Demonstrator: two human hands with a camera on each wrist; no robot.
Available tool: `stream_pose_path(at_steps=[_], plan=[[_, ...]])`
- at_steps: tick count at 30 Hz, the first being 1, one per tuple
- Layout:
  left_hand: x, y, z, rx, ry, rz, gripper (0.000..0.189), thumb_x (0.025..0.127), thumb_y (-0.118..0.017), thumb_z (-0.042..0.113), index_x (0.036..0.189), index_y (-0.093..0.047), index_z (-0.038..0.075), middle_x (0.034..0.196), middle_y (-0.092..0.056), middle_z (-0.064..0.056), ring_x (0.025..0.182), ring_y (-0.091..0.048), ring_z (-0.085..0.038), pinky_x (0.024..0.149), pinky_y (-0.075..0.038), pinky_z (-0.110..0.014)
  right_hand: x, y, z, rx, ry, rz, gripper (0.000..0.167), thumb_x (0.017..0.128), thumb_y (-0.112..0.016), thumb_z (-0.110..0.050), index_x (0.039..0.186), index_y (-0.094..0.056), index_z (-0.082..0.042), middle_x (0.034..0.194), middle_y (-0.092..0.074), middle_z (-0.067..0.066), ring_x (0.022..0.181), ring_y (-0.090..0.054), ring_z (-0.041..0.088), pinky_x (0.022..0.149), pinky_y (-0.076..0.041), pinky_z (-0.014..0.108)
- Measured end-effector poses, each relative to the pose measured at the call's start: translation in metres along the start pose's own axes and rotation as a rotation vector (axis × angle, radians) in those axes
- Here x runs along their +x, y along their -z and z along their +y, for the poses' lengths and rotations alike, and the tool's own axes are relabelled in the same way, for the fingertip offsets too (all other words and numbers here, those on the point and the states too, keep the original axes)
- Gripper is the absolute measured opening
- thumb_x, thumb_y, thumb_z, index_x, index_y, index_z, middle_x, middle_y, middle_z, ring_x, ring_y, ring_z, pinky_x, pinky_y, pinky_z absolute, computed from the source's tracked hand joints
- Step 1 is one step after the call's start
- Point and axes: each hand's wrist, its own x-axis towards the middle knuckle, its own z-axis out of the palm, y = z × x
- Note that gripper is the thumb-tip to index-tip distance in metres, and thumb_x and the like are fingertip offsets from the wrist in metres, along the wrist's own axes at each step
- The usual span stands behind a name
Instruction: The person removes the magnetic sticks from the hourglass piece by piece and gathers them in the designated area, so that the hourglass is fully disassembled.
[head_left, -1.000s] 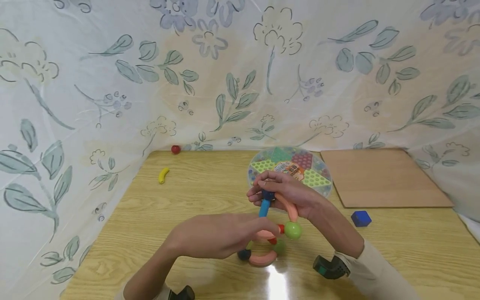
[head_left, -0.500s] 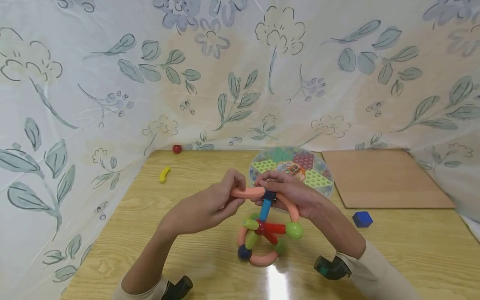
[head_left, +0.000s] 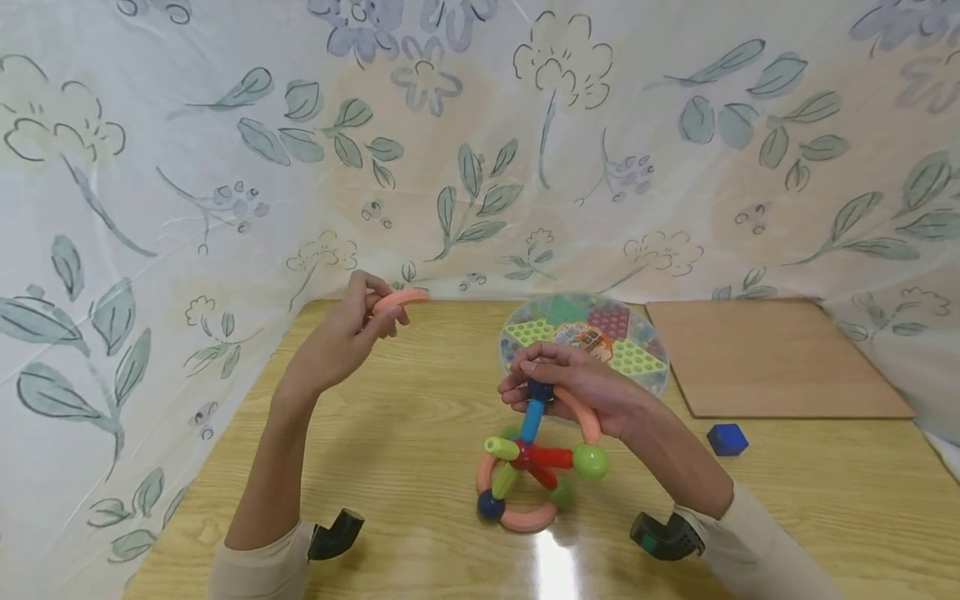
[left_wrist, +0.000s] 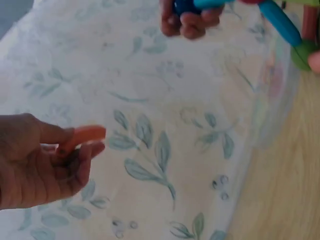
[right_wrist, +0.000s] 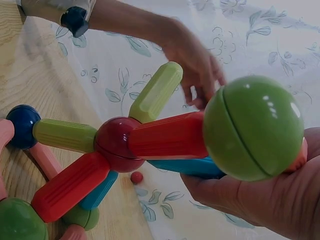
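My left hand (head_left: 333, 342), raised at the left of the table, pinches a curved salmon magnetic stick (head_left: 408, 297) between thumb and fingers; the left wrist view shows the same curved piece (left_wrist: 90, 133). With my right hand (head_left: 600, 383) I grip the top of a magnetic ball-and-stick model at its dark blue ball (head_left: 538, 390). From that ball a blue stick (head_left: 532, 421) runs down to a dark red centre ball (right_wrist: 119, 142). Red and light green sticks branch off the centre. A green ball (head_left: 591, 461) hangs at the right. Salmon curves link balls around the base.
Behind my right hand lies a round Chinese checkers board (head_left: 551, 310). A brown wooden board (head_left: 772, 358) is at the back right, with a blue block (head_left: 727, 439) before it. Far left are a yellow curved piece (head_left: 330, 349) and, in the right wrist view, a red ball (right_wrist: 136, 177).
My left hand has pulled a salmon curved stick off the model's top beside the dark blue ball and carried it up and left. The right hand keeps its grip.
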Motion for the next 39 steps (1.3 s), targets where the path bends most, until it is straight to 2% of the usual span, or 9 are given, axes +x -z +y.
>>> stream_pose_path(at_steps=[7, 11, 14, 17, 23, 26, 31, 35, 39], plan=[[0.008, 0.001, -0.040, 0.146, 0.185, 0.228, 0.045, 0.107, -0.059, 0.039, 0.107, -0.063, -0.006, 0.093, -0.060, -0.014, 0.075, -0.044, -0.023, 0.071, -0.039, -0.033, -0.002, 0.000, -0.001, -0.003, -0.002, -0.002, 0.015, 0.112, -0.048, -0.015, 0.121, -0.054, -0.006, 0.112, -0.072, 0.007, 0.103, -0.076, 0.017, 0.098, -0.060, 0.033], [0.011, -0.002, -0.074, 0.203, 0.267, 0.329, 0.036, 0.103, -0.068, 0.027, 0.094, -0.070, -0.008, 0.080, -0.063, -0.013, 0.063, -0.043, -0.019, 0.060, -0.038, -0.029, -0.002, 0.000, 0.000, 0.001, -0.002, -0.002, 0.015, 0.112, -0.048, -0.014, 0.121, -0.054, -0.005, 0.112, -0.072, 0.007, 0.103, -0.076, 0.017, 0.098, -0.060, 0.033], [0.012, -0.006, -0.103, 0.228, 0.321, 0.372, 0.035, 0.100, -0.066, 0.014, 0.070, -0.062, -0.003, 0.055, -0.044, -0.001, 0.049, -0.033, -0.011, 0.047, -0.029, -0.023, -0.001, 0.000, 0.001, 0.004, -0.001, -0.006, 0.014, 0.112, -0.048, -0.014, 0.121, -0.054, -0.006, 0.112, -0.072, 0.007, 0.103, -0.076, 0.017, 0.098, -0.060, 0.033], [0.011, -0.012, -0.129, 0.276, 0.358, 0.408, 0.049, 0.097, -0.066, 0.007, 0.053, -0.045, 0.008, 0.048, -0.032, 0.006, 0.046, -0.028, -0.009, 0.043, -0.024, -0.022, -0.001, 0.001, 0.001, 0.001, -0.001, -0.009, 0.014, 0.112, -0.048, -0.014, 0.121, -0.054, -0.006, 0.112, -0.072, 0.007, 0.103, -0.076, 0.017, 0.098, -0.060, 0.033], [0.007, -0.025, -0.163, 0.399, 0.394, 0.422, 0.054, 0.093, -0.062, 0.002, 0.049, -0.034, 0.013, 0.047, -0.024, 0.006, 0.046, -0.023, -0.010, 0.043, -0.024, -0.024, -0.001, 0.000, 0.000, 0.004, 0.001, -0.011, 0.014, 0.112, -0.047, -0.014, 0.120, -0.055, -0.006, 0.112, -0.072, 0.007, 0.103, -0.076, 0.017, 0.098, -0.060, 0.033], [0.005, -0.030, -0.172, 0.480, 0.418, 0.421, 0.052, 0.095, -0.064, 0.008, 0.051, -0.036, 0.012, 0.051, -0.030, 0.002, 0.049, -0.028, -0.014, 0.044, -0.027, -0.028, -0.002, 0.000, 0.000, 0.009, -0.003, -0.012, 0.014, 0.112, -0.047, -0.013, 0.120, -0.055, -0.006, 0.112, -0.071, 0.007, 0.103, -0.076, 0.017, 0.098, -0.060, 0.033], [0.003, -0.033, -0.180, 0.620, 0.486, 0.424, 0.062, 0.096, -0.075, 0.038, 0.054, -0.038, 0.011, 0.059, -0.042, -0.008, 0.054, -0.041, -0.022, 0.047, -0.037, -0.035, -0.001, 0.001, 0.000, 0.002, -0.004, -0.013, 0.015, 0.112, -0.048, -0.015, 0.120, -0.055, -0.005, 0.112, -0.071, 0.007, 0.104, -0.075, 0.017, 0.099, -0.060, 0.033], [0.002, -0.032, -0.177, 0.642, 0.549, 0.392, 0.066, 0.095, -0.074, 0.048, 0.056, -0.041, 0.007, 0.065, -0.045, -0.013, 0.059, -0.046, -0.028, 0.052, -0.047, -0.046, -0.001, 0.002, 0.000, -0.001, -0.001, -0.012, 0.015, 0.111, -0.049, -0.016, 0.121, -0.055, -0.005, 0.112, -0.072, 0.007, 0.104, -0.075, 0.017, 0.099, -0.060, 0.033], [-0.002, -0.029, -0.174, 0.597, 0.608, 0.356, 0.059, 0.098, -0.071, 0.045, 0.082, -0.054, -0.009, 0.094, -0.056, -0.035, 0.091, -0.058, -0.049, 0.075, -0.054, -0.064, -0.001, 0.002, 0.000, 0.005, -0.004, -0.016, 0.015, 0.112, -0.048, -0.016, 0.121, -0.055, -0.005, 0.112, -0.072, 0.007, 0.104, -0.075, 0.017, 0.099, -0.060, 0.033]])
